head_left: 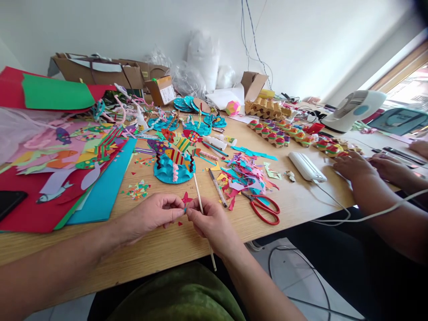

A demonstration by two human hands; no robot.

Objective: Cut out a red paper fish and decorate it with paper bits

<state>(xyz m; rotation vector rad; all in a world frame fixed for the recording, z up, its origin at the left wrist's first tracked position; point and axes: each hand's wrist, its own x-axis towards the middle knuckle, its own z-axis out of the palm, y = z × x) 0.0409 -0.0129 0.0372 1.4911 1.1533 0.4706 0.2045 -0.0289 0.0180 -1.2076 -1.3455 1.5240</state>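
My left hand and my right hand meet fingertip to fingertip above the table's front edge. Both pinch a tiny blue-green piece, mostly covered by the fingers. A thin pale stick runs through my right hand, its lower end sticking out below the palm. Just behind the fingertips is a red pointed paper shape; whether it touches them I cannot tell. A small red scrap lies below. Beyond my hands stands a blue egg-carton base with striped and dotted paper fish on it.
Red-handled scissors, a pen and a heap of paper scraps lie to the right. Coloured paper sheets cover the left side. A white power bank with a cable sits near another person's hands.
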